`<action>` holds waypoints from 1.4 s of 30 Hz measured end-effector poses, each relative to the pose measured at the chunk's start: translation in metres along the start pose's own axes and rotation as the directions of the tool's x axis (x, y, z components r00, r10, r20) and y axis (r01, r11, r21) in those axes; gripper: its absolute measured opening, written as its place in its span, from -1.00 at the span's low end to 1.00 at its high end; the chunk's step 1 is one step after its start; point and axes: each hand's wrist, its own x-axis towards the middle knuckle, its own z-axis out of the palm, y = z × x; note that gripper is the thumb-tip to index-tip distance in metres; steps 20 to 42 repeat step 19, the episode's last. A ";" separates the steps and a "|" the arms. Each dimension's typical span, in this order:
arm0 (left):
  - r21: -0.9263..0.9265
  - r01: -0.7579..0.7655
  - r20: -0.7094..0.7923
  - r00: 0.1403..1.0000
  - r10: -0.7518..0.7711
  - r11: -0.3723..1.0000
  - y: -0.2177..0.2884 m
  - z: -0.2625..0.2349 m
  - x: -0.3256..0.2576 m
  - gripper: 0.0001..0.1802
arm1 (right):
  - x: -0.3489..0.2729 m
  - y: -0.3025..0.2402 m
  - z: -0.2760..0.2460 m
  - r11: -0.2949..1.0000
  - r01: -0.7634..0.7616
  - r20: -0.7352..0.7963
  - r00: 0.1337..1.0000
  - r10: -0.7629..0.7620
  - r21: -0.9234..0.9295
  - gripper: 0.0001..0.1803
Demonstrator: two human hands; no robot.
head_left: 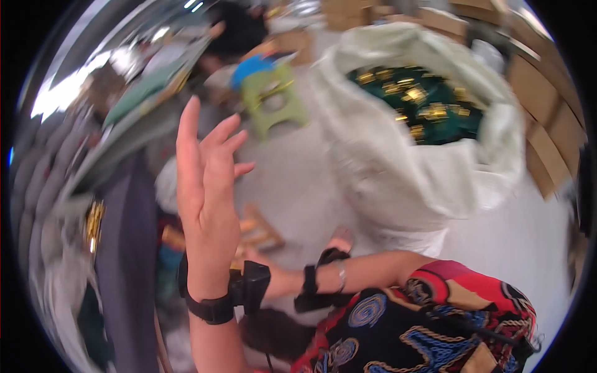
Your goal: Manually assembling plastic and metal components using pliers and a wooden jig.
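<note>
My left hand [211, 171] is raised in front of me, its fingers stretched out and apart, holding nothing. A black strap with a small black box [252, 286] circles its wrist. Reaching across from the right, my right forearm passes behind that wrist. Most of my right hand [277, 273] is hidden there, and its fingers cannot be made out. Just beyond it is a blurred light-wood frame [264, 230]. To the right, a large white woven sack [379, 155] gapes, filled with dark green pieces [426, 102] bearing shiny gold parts.
A green plastic stool [273, 102] with something blue [252, 68] stands ahead. Dark grey fabric [127, 261] hangs at the left, beside a shiny gold bundle [94, 227]. Cardboard boxes [538, 93] are stacked along the right. A person in black [236, 28] is at the back.
</note>
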 end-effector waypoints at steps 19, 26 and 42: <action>0.468 0.762 -0.862 0.283 -0.420 -0.447 -0.057 -0.195 -0.575 -0.65 | 0.001 -0.003 0.007 0.947 -0.314 0.204 0.934 0.295 0.067 -0.51; 0.468 0.762 -0.862 0.283 -0.420 -0.447 -0.057 -0.195 -0.575 -0.65 | 0.001 -0.003 0.007 0.947 -0.314 0.204 0.934 0.295 0.067 -0.51; 0.468 0.762 -0.862 0.283 -0.420 -0.447 -0.057 -0.195 -0.575 -0.65 | 0.001 -0.003 0.007 0.947 -0.314 0.204 0.934 0.295 0.067 -0.51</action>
